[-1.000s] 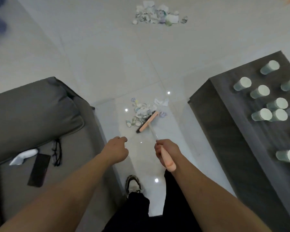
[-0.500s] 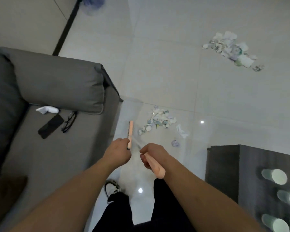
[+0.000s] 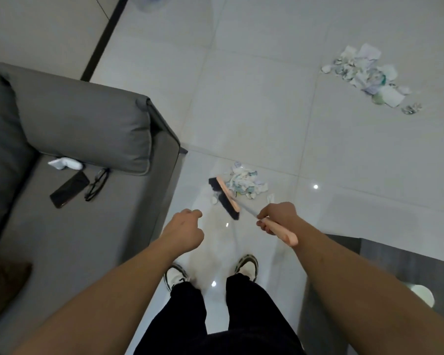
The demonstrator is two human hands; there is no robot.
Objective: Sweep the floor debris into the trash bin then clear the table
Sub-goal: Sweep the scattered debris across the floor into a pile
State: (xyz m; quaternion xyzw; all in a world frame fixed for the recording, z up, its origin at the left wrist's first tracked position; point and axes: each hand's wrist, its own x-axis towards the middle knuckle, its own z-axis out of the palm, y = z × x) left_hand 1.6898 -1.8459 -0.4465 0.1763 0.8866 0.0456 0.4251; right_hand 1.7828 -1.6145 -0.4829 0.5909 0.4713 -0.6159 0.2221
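A grey sofa (image 3: 87, 129) fills the left of the frame, with a phone (image 3: 69, 190) and glasses (image 3: 96, 184) lying on its seat. Just right of it, the person's left hand (image 3: 183, 233) hangs above the tile floor (image 3: 254, 111) with fingers curled into a loose fist, holding nothing. The broom (image 3: 224, 198) has its dark bristles down on the floor beside the near pile of torn paper (image 3: 244, 184), a scrap or two lying on the bristle side. The right hand (image 3: 276, 217) is wrapped around the broom's pink handle near its top end. A larger pile (image 3: 369, 75) lies well apart at upper right, and a dark table (image 3: 395, 265) edges in at lower right. No trash bin can be made out with certainty. The sweeping step appears to be in hand, with the table not yet begun. The next move likely calls for pushing the near pile toward the larger one, catching the stray scraps behind the bristles.
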